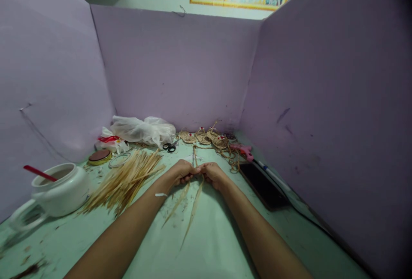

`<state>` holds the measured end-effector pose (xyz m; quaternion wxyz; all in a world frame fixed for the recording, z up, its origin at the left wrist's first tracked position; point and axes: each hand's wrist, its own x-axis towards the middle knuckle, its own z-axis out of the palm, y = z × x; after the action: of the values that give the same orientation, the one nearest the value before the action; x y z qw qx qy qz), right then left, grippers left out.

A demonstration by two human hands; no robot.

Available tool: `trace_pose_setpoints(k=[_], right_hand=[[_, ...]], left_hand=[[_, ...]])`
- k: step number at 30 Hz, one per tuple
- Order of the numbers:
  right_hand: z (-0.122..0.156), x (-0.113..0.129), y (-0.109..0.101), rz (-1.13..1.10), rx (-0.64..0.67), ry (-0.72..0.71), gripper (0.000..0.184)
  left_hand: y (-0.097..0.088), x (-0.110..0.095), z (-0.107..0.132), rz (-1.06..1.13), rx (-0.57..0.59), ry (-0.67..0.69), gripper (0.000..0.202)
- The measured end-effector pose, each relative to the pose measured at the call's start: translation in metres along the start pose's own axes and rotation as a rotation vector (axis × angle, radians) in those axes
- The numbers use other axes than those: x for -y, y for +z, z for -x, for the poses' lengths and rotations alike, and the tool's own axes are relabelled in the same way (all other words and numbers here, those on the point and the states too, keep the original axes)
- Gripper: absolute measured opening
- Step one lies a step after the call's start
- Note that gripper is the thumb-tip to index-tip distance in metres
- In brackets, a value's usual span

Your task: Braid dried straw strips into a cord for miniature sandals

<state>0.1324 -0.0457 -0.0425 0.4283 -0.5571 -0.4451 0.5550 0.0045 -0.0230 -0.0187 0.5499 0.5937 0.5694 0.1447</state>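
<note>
Straw-coloured strips (192, 218) are pinched between both hands in the head view, low over the middle of the pale green tabletop (151, 249). Fingers curled, the left hand (182, 171) and the right hand (210, 173) meet with thumbs and fingertips pressed together on the fibre; the exact grip of each finger is too small to tell. Two loose tails hang spread apart toward the person, while a thin twisted cord (195, 155) runs away from the fingers toward the back.

To work this well, I would keep the pinch right at the point where the tails part, hold an even pull, and keep the two tails separate so that neither slackens or tangles. Dry strips may split if bent sharply.

On the left lies a fanned bundle of straw (127, 180), near enough to brush the left forearm, with a white pot-shaped mug (62, 191) beyond it. Black-handled scissors (169, 147) lie before a white plastic bag (146, 131). At the back are woven straw pieces with red beads (202, 136); beside them, a loose heap of cord (232, 161) could snag the working length. A pink glue gun (243, 150) and a smartphone (264, 188) crowd the right side, with a black cable (322, 226) trailing past.
</note>
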Motion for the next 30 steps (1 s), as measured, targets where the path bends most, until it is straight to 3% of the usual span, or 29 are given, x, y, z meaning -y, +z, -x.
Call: trace_pose_setpoints(k=[4,6,12,17,26,30], right_hand=[[0.005,0.002,0.001,0.007,-0.021,-0.005,0.007],[0.005,0.001,0.002,0.008,-0.034,-0.008,0.008],[0.004,-0.002,0.004,-0.006,-0.073,-0.04,0.007],[0.006,-0.001,0.003,-0.035,-0.023,-0.037,0.009],[0.003,-0.002,-0.002,-0.09,0.042,-0.023,0.005],[0.0,-0.004,-0.004,-0.084,0.066,-0.027,0.005]], left_hand=[[-0.008,0.004,-0.002,0.109,0.161,0.054,0.021],[-0.01,0.005,-0.003,0.131,0.188,0.093,0.017],[-0.001,0.004,-0.003,0.035,-0.025,0.063,0.016],[0.007,0.0,0.001,0.019,-0.197,0.166,0.009],[0.009,0.0,0.001,0.022,-0.235,0.212,0.003],[0.004,0.004,-0.003,0.049,-0.138,0.216,0.005]])
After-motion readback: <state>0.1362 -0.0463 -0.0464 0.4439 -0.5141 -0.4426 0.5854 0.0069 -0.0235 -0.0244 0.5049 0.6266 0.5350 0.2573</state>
